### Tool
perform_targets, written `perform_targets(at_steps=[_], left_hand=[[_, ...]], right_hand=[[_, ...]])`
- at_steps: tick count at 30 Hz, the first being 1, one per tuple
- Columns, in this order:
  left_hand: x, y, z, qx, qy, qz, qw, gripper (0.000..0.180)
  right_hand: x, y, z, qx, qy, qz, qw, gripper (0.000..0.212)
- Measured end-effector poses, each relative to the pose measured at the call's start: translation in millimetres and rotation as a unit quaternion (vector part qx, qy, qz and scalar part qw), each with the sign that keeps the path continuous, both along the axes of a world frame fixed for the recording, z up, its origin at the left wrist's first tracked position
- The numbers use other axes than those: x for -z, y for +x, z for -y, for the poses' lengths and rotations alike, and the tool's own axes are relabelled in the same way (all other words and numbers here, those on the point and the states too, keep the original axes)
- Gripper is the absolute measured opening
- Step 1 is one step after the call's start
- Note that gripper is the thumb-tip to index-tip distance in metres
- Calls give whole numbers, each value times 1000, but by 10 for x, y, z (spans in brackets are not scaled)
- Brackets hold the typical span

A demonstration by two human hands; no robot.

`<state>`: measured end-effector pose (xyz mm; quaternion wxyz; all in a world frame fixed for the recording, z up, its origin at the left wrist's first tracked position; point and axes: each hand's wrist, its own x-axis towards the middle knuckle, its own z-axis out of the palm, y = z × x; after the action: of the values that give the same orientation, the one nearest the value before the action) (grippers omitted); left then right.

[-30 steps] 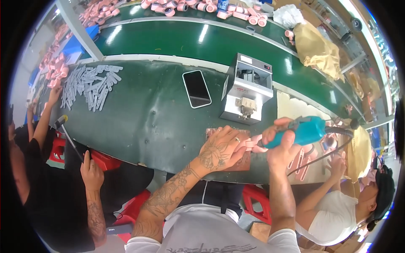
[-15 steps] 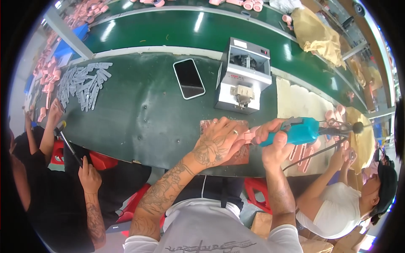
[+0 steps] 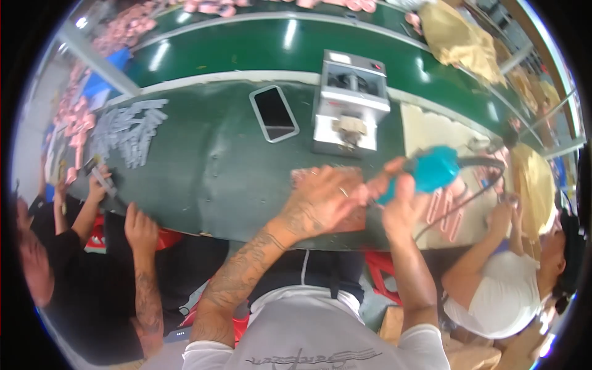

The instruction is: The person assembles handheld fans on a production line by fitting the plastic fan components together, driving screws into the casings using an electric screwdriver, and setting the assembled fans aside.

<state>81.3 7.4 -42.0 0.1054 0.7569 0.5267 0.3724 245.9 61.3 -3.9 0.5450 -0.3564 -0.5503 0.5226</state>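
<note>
My right hand [image 3: 399, 194] is wrapped round a teal power tool [image 3: 435, 176] shaped like an electric screwdriver, lying nearly level with its dark cord leading off to the right. Its front end points at my left hand [image 3: 324, 198]. Between finger and thumb, my left hand pinches a small pink plastic part [image 3: 368, 190], mostly covered by both hands and smeared by motion. Under the left hand lies a reddish mat [image 3: 353, 221] on the green table [image 3: 179, 166]. Whether the tool's tip touches the pink part cannot be made out.
Beyond my hands stands a grey-white machine [image 3: 350, 102], with a phone [image 3: 274, 114] left of it. Grey strips [image 3: 129, 129] are heaped at the left. Pink loop-shaped pieces [image 3: 445, 213] lie at the right. Co-workers sit on both sides; the left one holds a hammer-like tool [image 3: 102, 176].
The teal tool has tipped and shifted slightly up and left in my right hand. My left hand stays at the mat. The left co-worker's hands and tool have moved; the view has shifted a little.
</note>
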Motion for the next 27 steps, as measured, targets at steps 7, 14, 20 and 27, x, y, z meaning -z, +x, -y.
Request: perform_targets(at_steps=[7, 14, 20, 27], left_hand=[[-368, -571, 341, -25, 79, -93, 992, 31], [-553, -1379, 640, -256, 60, -149, 953, 37], [-289, 828, -439, 35, -50, 158, 985, 37], [26, 1943, -1210, 55, -236, 40, 969, 47]], right_hand=[[-153, 553, 777, -14, 71, -131, 989, 69], [-31, 780, 1100, -25, -8, -51, 998, 79], [-54, 877, 1144, -21, -23, -114, 993, 78], [-80, 948, 1313, 22, -18, -52, 998, 79]])
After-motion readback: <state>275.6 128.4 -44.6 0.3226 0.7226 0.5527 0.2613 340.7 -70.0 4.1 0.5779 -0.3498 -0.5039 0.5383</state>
